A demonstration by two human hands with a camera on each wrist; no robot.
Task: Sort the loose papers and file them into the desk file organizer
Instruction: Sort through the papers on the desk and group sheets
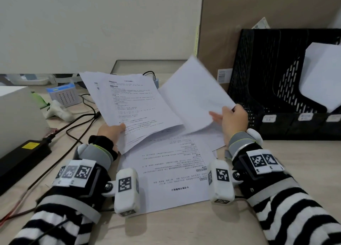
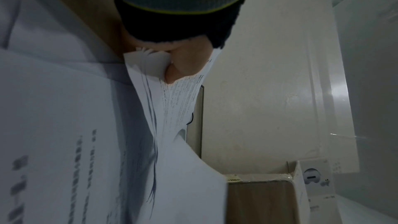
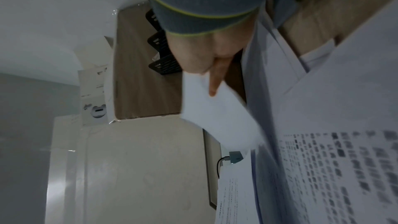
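fingers (image 1: 216,117) pinch blank sheet (image 1: 193,95) | desk (image 1: 175,226) (light wood) | white wall (image 1: 92,23)

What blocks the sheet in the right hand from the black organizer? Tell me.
Nothing visible: the right hand pinches the blank sheet just left of the file organizer, with only open air between them.

Printed text on the papers (image 1: 166,163) and organizer labels (image 1: 269,118), all illegible
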